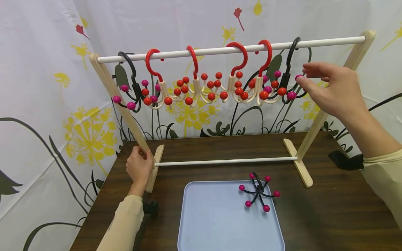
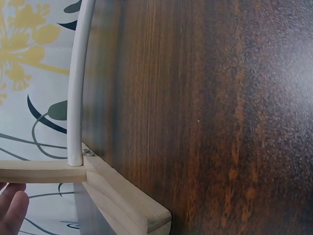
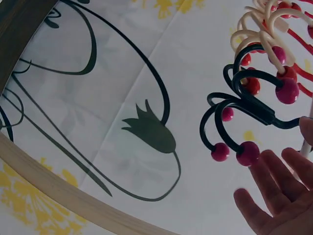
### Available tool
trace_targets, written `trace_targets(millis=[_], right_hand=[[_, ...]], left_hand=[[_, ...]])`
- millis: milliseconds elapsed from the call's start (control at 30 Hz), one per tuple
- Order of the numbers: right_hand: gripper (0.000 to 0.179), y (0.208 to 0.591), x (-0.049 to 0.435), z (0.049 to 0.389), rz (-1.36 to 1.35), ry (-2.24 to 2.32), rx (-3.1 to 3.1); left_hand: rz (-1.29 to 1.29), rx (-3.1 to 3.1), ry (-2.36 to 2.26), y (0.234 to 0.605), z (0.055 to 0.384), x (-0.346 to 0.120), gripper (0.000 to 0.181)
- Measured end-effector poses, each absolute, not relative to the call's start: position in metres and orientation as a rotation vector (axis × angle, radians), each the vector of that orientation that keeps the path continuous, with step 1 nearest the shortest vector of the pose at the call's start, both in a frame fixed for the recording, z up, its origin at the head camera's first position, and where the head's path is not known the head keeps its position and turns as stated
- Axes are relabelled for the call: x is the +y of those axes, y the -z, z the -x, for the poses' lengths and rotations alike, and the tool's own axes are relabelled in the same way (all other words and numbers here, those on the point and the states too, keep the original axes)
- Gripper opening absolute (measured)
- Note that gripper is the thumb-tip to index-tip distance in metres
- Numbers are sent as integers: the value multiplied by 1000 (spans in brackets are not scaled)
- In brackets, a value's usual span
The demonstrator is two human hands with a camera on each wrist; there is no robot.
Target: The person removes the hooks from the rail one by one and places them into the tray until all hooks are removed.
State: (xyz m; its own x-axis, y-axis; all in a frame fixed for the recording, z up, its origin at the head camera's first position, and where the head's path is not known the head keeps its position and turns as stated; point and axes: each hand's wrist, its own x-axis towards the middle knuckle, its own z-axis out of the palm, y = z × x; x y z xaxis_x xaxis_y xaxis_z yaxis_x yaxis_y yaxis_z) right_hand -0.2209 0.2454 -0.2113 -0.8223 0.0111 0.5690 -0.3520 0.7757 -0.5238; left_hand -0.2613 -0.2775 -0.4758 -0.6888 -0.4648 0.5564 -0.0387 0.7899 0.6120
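My left hand grips the wooden left upright of a rack, low down near its foot. In the left wrist view, only some fingers show beside that upright. Beside the rack's right end, my right hand is raised with its fingers extended and loosely spread. Its fingertips are close to a magenta ball on the black multi-arm hanger hooked over the white top rod; whether they touch, I cannot tell. The right wrist view shows nothing held in the hand.
Several cream hangers with red hooks and red balls hang midway. Another black hanger hangs at the left end. A light blue tray bears a black hanger with magenta balls. A lower white rod crosses behind the tray.
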Motion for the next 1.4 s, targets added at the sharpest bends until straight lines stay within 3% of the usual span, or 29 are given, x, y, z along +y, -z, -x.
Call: trace_targets(millis=[500, 1400], right_hand=[[55, 213, 240, 250, -284, -937, -2588], [50, 224, 240, 259, -218, -932, -2616]], left_hand=[[-378, -2234, 747, 476, 261, -278, 19], [-369, -2231, 749, 477, 262, -277, 20]])
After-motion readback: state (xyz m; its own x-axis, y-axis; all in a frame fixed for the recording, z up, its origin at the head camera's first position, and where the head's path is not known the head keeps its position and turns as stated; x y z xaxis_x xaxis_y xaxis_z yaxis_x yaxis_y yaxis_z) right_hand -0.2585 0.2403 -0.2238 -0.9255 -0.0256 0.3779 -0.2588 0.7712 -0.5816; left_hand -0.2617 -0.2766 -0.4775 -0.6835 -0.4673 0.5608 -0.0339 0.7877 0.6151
